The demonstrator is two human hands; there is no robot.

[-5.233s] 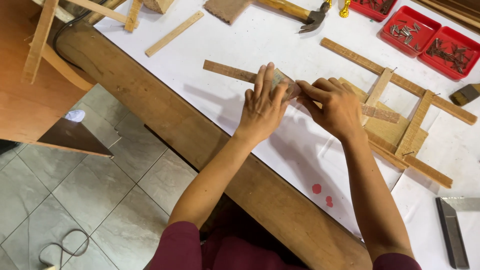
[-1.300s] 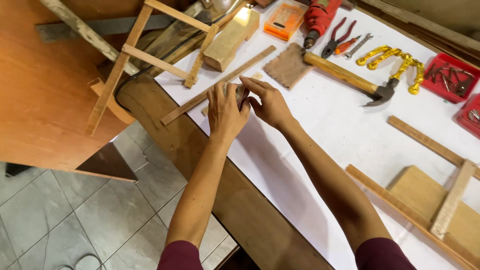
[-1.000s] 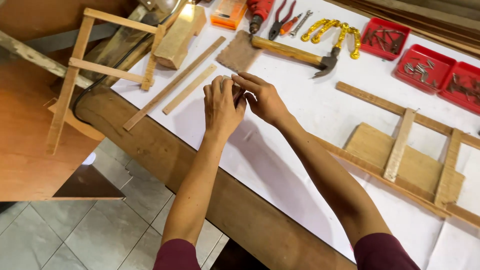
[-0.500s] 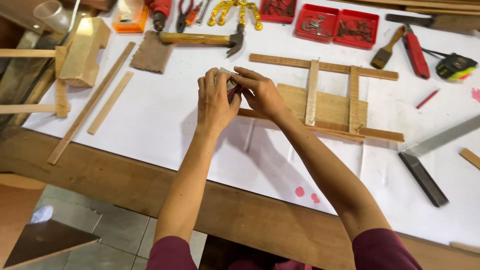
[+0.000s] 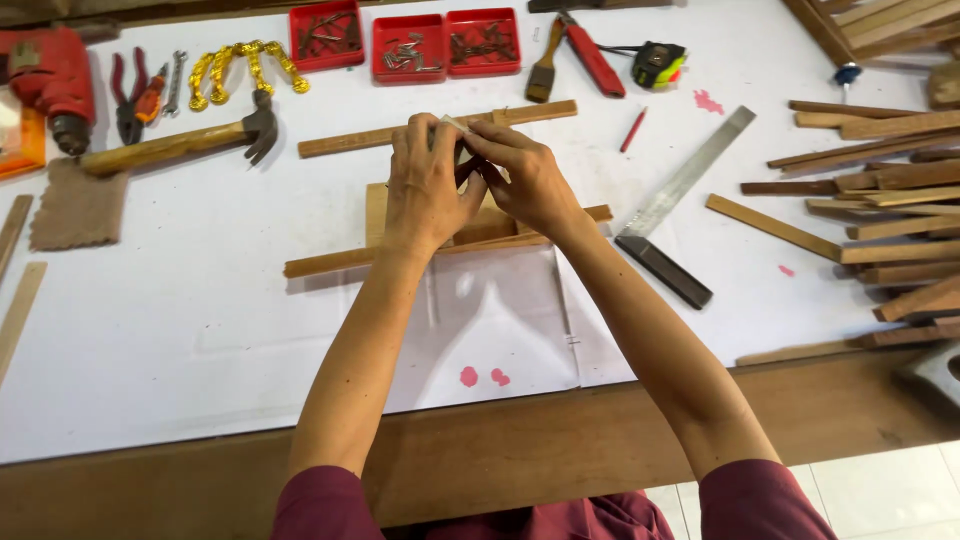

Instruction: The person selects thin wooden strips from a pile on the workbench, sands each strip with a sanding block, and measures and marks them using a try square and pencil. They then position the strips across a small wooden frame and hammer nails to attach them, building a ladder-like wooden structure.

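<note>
Both hands met above the wooden frame (image 5: 470,225) that lay in the middle of the white-covered bench (image 5: 200,330). The left hand (image 5: 428,180) and the right hand (image 5: 520,180) were pressed together, fingertips against fingertips, and they pinched a small pale piece (image 5: 452,124) between them (it was too small and too hidden to say what it was). The fingers of both hands were curled narrow around this piece, not spread.

Compared with half a second before, the hands kept the same pinching pose, but the view had swung: the frame, which had been to the right of the hands, now sat directly under them, and the long slat (image 5: 430,128) of the frame ran just behind the fingertips. A second before that, the hands had been far to the left of the frame, near loose slats. So the person had carried the small piece over to the frame, and in my judgement the work had moved from fetching to fitting.

Behind the frame stood three red trays (image 5: 405,45) with small metal parts. To the left of the frame lay a hammer (image 5: 175,145), and to the right of it a metal square (image 5: 680,200) and a stack of wooden strips (image 5: 880,200).
</note>
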